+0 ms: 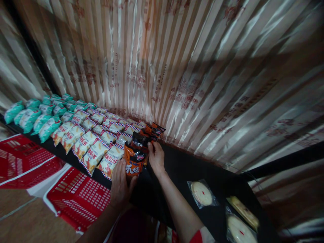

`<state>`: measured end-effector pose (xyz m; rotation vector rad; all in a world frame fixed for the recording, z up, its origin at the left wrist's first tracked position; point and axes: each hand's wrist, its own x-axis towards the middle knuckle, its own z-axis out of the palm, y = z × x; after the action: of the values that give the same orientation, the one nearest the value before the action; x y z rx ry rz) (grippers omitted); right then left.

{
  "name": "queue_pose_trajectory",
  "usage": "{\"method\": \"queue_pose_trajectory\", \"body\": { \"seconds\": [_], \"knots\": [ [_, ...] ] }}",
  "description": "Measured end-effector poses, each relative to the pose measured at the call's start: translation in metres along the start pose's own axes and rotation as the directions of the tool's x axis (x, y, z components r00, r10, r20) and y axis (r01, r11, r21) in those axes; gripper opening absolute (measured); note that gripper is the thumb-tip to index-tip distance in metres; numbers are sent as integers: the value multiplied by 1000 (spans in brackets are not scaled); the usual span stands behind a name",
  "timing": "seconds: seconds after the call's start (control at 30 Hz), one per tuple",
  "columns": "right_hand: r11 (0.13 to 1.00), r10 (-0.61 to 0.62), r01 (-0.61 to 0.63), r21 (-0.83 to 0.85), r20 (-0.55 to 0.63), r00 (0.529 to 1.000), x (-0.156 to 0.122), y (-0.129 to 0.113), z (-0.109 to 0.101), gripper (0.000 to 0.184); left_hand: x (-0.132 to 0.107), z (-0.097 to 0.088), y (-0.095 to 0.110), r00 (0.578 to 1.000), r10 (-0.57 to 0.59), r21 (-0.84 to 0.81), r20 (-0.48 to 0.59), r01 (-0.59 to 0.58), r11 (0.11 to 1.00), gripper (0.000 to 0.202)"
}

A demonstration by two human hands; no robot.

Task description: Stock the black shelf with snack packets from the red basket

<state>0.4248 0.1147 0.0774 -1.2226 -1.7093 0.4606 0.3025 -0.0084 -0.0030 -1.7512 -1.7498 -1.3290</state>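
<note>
My left hand (119, 185) cups the lower front of an orange and black snack bag (134, 158) that stands at the front of a short row of like bags (152, 131) on a black shelf (177, 168). My right hand (156, 156) rests against the right side of the same bag, fingers closed near its top. To the left lie rows of white and orange snack bags (94, 152) and, farther left, green and white bags (43, 118).
Red plastic baskets (78, 195) sit on the floor below the shelf at the left. Clear-wrapped round pastries (201, 193) lie on the shelf at the right. A striped satin curtain (189, 67) hangs right behind the shelf.
</note>
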Motion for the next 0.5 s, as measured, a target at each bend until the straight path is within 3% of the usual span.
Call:
{"method": "queue_pose_trajectory", "body": {
  "seconds": [0.27, 0.4, 0.5],
  "knots": [
    [983, 167, -170, 74, 51, 985, -13, 8, 1, 39, -2, 2, -2, 1000, -8, 12, -13, 8, 1000, 66],
    [944, 248, -265, 197, 106, 963, -30, 6, -13, 44, -3, 4, -4, 998, -49, 57, 50, 47, 997, 65],
    [904, 322, -329, 273, 71, 944, -53, 4, -30, 46, -4, 4, -3, 996, -52, 95, 67, 45, 994, 67]
  ]
}}
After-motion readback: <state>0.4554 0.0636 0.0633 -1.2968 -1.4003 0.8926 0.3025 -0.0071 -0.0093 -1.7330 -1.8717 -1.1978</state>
